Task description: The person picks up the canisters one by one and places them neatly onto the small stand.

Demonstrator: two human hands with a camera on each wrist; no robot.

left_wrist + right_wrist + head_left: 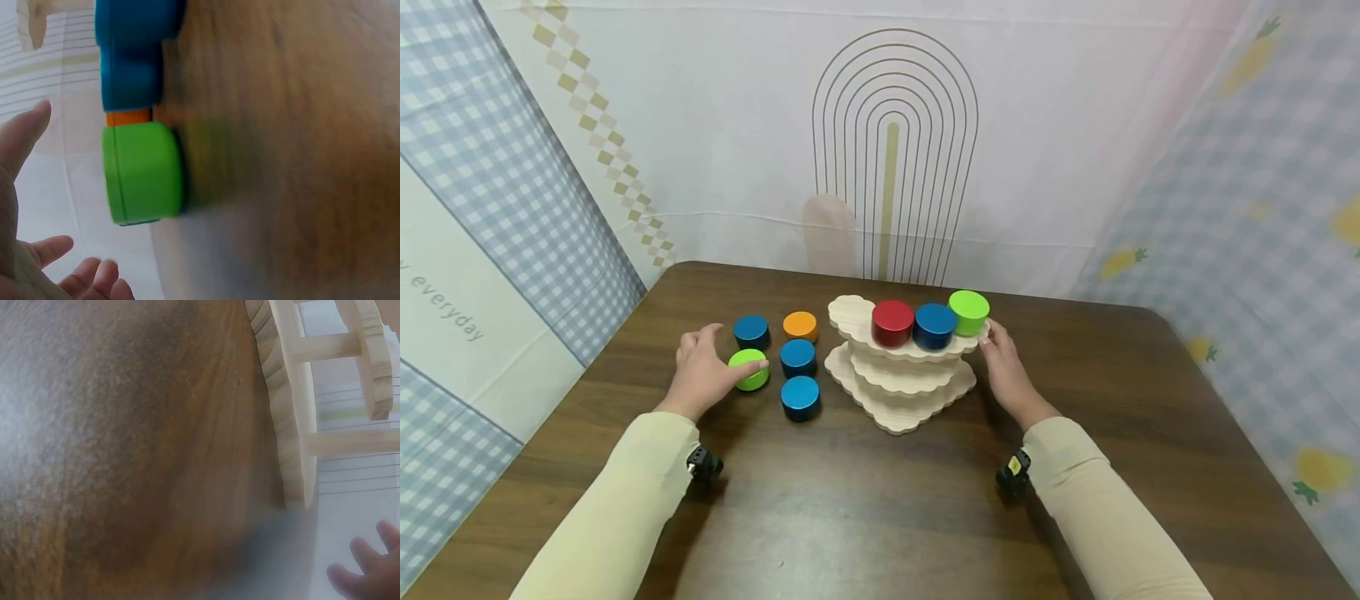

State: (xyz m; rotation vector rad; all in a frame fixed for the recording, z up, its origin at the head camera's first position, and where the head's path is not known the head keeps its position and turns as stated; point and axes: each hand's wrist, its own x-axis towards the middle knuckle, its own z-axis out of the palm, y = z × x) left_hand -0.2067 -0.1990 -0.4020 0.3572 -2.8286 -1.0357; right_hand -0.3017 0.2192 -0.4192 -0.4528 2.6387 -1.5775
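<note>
One green cylinder (750, 381) near left hand (702, 377), fingers (106, 278) spread, right hand (1011, 377) (grip unclear) at wooden stand (901, 375)

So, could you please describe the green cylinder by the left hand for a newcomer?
On the brown table, left of the tiered wooden stand, five short cylinders sit together. The green cylinder is beside the left hand, just in front of a blue one. It alone in that group is green.
</note>
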